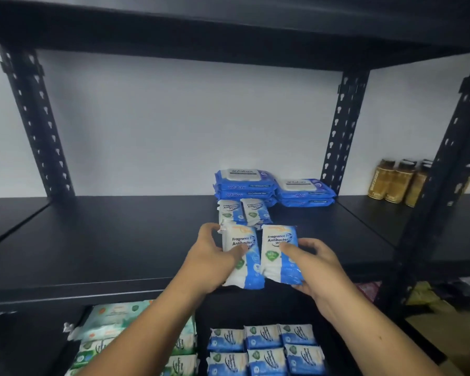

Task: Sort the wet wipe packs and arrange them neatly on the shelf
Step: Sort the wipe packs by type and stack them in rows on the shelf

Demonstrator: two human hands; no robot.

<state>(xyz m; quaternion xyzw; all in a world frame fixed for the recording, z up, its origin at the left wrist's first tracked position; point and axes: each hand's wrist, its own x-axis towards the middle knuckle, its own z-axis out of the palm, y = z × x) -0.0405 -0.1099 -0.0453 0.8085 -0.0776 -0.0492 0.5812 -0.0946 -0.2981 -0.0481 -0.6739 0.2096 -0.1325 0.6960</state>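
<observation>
My left hand [215,253] grips a small blue-and-white antibacterial wipe pack [248,264] above the front of the black shelf [120,240]. My right hand [315,264] grips a second pack of the same kind [278,246] right beside it. Behind them two more small packs [243,211] lie side by side on the shelf. Further back stand two stacks of large blue wipe packs, the taller stack [243,184] on the left and the shorter stack [305,191] on the right.
On the level below lie several small blue packs [265,348] in rows and green-and-white packs [106,329] to their left. Amber bottles [394,183] stand on the neighbouring shelf at right. Black perforated uprights [342,131] frame the bay. The upper shelf board [228,28] hangs overhead.
</observation>
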